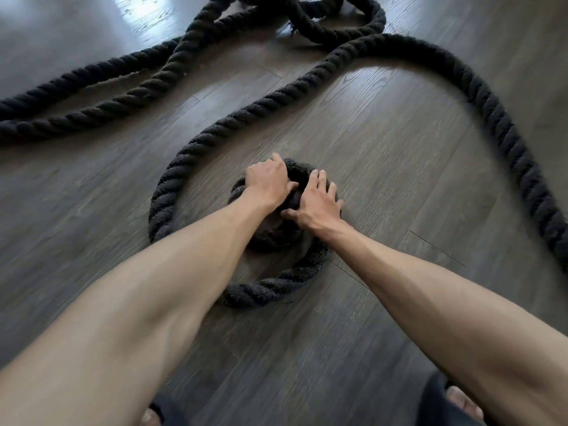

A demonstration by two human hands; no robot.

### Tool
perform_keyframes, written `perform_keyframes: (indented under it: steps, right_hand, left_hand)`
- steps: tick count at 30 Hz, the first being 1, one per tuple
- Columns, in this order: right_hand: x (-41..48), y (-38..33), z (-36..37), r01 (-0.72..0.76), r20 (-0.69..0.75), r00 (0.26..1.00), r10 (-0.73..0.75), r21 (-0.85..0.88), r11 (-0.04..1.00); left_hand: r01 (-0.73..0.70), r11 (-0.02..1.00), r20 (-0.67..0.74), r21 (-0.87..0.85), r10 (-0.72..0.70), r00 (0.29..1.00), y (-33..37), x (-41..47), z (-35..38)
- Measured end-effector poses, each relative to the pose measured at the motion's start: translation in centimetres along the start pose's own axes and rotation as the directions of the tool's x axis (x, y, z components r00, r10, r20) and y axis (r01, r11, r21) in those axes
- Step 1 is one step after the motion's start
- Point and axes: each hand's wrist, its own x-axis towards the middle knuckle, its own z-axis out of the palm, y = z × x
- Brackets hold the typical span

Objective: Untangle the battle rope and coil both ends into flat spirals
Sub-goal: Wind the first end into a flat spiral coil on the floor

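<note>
Rope coil (270, 290) on floor (399, 186): our left hand (266, 183) curls round its inner turn. Our right hand (316, 206) presses flat on it, fingers spread; loose rope (479, 96) lies looped beyond.

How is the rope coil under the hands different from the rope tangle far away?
The coil is wound in rings; the tangle lies in loose, crossing loops. The left hand and right hand are on the coil; nothing touches the tangle. Both are thick black rope on the floor.
</note>
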Motion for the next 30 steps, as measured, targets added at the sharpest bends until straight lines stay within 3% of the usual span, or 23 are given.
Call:
perform_keyframes:
  steps: [3, 6, 9, 12, 15, 17, 20, 23, 27, 30]
  right_hand:
    - [0.7, 0.8, -0.5, 0.147, 0.022, 0.989, -0.146, -0.046, 0.988]
    - [1.7, 1.8, -1.8, 0.297, 0.119, 0.951, -0.286, -0.082, 0.951]
    - [2.4, 2.0, -2.9, 0.363, 0.17, 0.924, -0.343, -0.107, 0.925]
    - [2.0, 2.0, -3.4, 0.381, 0.155, 0.917, -0.367, -0.079, 0.921]
    - [0.5, 1.8, -2.9, 0.285, 0.036, 0.958, -0.283, -0.098, 0.954]
    - [-0.6, 1.7, -2.3, 0.096, -0.018, 0.995, -0.099, -0.104, 0.99]
    - [-1.5, 1.9, -2.4, -0.127, 0.01, 0.991, 0.131, -0.194, 0.973]
    - [-0.9, 2.5, -3.9, -0.246, -0.038, 0.969, 0.243, -0.204, 0.948]
    - [0.7, 2.8, -5.2, -0.28, -0.019, 0.959, 0.282, -0.202, 0.938]
    - [1.3, 3.5, -5.0, -0.22, -0.028, 0.975, 0.219, -0.207, 0.953]
  left_hand:
    - [-0.156, 0.983, -0.081, 0.096, 0.164, 0.983, -1.6, 0.0, 0.4]
    - [-0.325, 0.945, 0.13, 0.014, 0.321, 0.938, -2.1, 1.0, 0.5]
    - [-0.352, 0.931, 0.377, -0.094, 0.36, 0.853, -2.1, 2.0, 0.1]
    - [-0.377, 0.925, 0.351, -0.053, 0.371, 0.86, -2.4, 2.0, 0.0]
    - [-0.441, 0.894, 0.226, 0.079, 0.415, 0.881, -2.9, 1.3, -0.2]
    - [-0.425, 0.889, 0.166, 0.169, 0.399, 0.902, -3.1, 0.6, 0.0]
    - [-0.276, 0.936, 0.036, 0.219, 0.275, 0.961, -3.3, -1.3, 0.7]
    - [-0.156, 0.945, 0.043, 0.286, 0.15, 0.988, -2.3, -2.4, 0.6]
    - [-0.097, 0.895, 0.201, 0.435, 0.009, 0.98, -0.4, -1.9, -0.5]
    - [-0.003, 0.948, 0.2, 0.318, -0.064, 0.978, -0.2, -2.2, -0.1]
